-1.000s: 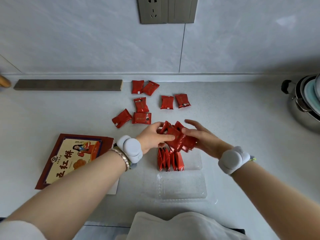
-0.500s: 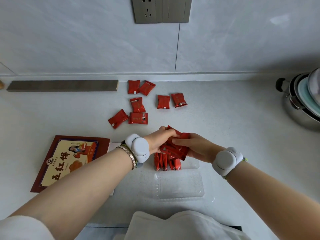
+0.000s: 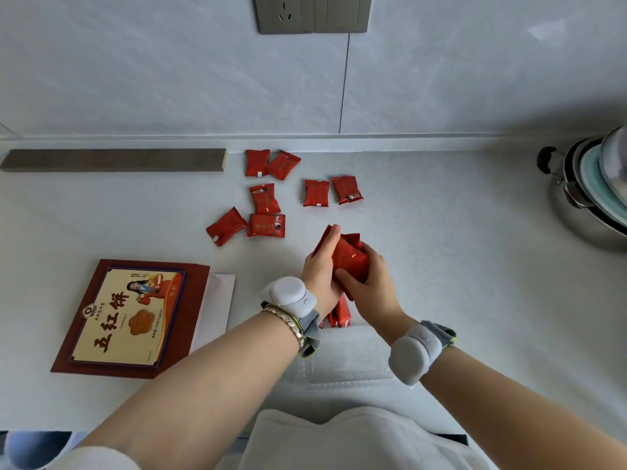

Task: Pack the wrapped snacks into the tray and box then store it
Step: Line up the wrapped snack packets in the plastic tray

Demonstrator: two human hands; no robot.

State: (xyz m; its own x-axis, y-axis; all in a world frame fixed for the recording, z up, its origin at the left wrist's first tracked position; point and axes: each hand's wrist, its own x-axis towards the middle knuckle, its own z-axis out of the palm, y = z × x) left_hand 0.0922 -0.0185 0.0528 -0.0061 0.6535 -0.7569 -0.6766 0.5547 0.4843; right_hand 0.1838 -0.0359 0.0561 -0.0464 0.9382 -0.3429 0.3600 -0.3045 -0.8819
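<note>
My left hand [image 3: 320, 269] and my right hand [image 3: 371, 283] press together around a bunch of red wrapped snacks [image 3: 351, 257], held just above the far end of the clear plastic tray [image 3: 342, 364]. A few red snacks [image 3: 337, 315] stand on edge in the tray, partly hidden under my wrists. Several loose red snacks [image 3: 266, 198] lie on the white counter beyond my hands. The red and gold box [image 3: 130, 317] lies flat to the left of the tray.
A steel pot [image 3: 590, 198] with stacked lids stands at the right edge. A grey-brown strip [image 3: 113, 160] lies along the back wall on the left. A white paper [image 3: 217, 300] pokes out from under the box. A wall socket [image 3: 312, 11] sits above.
Both hands have closed tighter around the bunch of snacks, gathering it upright over the tray; the camera view shifted slightly closer.
</note>
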